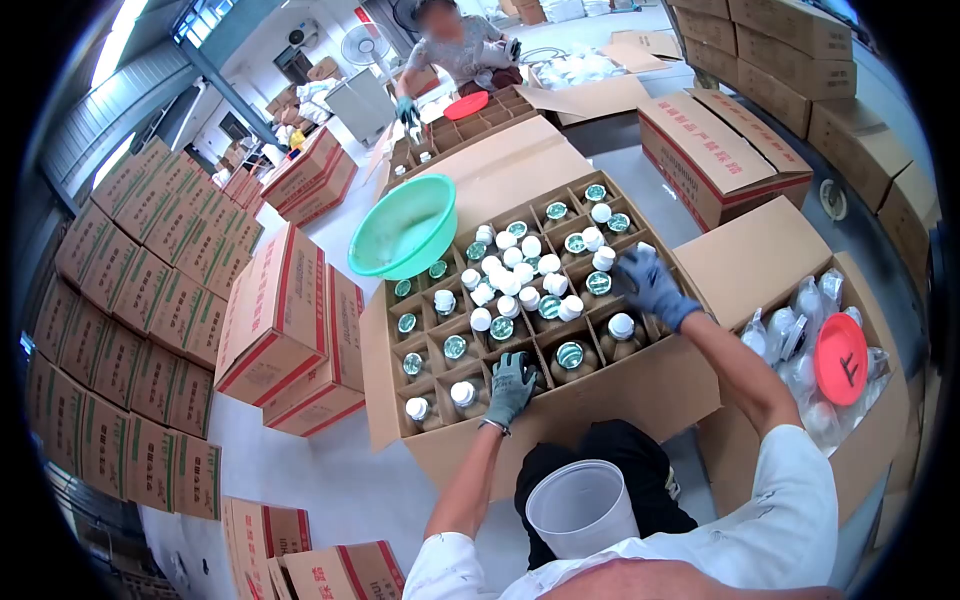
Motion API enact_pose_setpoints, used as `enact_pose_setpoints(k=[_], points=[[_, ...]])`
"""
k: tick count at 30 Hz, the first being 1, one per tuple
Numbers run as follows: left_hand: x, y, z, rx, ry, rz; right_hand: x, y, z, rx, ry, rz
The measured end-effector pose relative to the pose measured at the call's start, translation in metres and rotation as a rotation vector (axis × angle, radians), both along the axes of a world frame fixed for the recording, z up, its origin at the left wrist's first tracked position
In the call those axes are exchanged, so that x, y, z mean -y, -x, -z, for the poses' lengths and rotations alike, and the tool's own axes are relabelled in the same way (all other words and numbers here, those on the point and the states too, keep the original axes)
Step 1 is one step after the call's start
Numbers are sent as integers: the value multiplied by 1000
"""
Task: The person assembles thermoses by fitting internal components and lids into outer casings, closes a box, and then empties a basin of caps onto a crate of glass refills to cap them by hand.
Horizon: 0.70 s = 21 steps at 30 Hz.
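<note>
A large open carton (560, 420) with cardboard dividers holds glass bottles in its compartments. Some bottles, such as the near one (570, 357), show round greenish tops; others have white caps on. Many loose white caps (515, 257) are heaped over the middle of the carton. My left hand (512, 388), in a grey-green glove, curls down into a front compartment; what its fingers close on is hidden. At the carton's right side my right hand (650, 283), in a blue-grey glove, has its fingers closed at a white cap (645, 248).
A green basin (405, 228) rests on the carton's far left corner. A translucent bucket (582, 505) is at my lap. At right, a box holds plastic-wrapped items and a red disc (841, 360). A co-worker (455, 50) is behind another divided carton. Stacked cartons (135, 290) stand left.
</note>
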<state>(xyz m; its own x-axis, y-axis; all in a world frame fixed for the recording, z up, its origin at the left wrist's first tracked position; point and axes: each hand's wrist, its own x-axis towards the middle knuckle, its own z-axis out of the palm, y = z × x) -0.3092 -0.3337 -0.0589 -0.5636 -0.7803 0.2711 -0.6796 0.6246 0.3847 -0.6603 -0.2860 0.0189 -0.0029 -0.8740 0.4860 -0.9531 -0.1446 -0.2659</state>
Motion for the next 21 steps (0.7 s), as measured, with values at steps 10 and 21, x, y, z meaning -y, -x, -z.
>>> enact_pose_setpoints(k=[10,21], points=[[8,110,-88,-102,125,-67,68,75,51,-21,-287,148],[26,101,-49,-321,68,68,81,92,83,46,-295,106]])
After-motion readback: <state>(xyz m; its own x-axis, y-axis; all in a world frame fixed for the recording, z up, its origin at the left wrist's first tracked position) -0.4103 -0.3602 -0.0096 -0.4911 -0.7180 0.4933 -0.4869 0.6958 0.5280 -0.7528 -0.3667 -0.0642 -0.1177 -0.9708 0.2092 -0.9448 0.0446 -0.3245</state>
